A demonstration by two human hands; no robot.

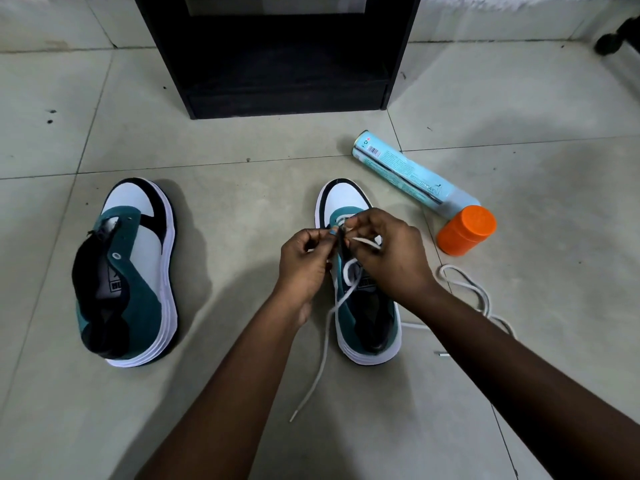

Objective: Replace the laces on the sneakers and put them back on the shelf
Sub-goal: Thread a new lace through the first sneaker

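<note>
Two teal, white and black sneakers stand on the tiled floor. The left sneaker has no lace and leans on its side. Over the right sneaker both my hands work at the eyelets. My left hand pinches the teal eyelet flap near the tongue. My right hand holds the white lace, whose tip pokes out beside my fingers. One end of this lace trails down over the floor toward me. A second white lace lies looped on the floor to the right.
A black shelf unit stands straight ahead on the floor, its lowest compartment dark. A pale blue spray can with an orange cap lies right of the right sneaker. A dark object sits at the far right.
</note>
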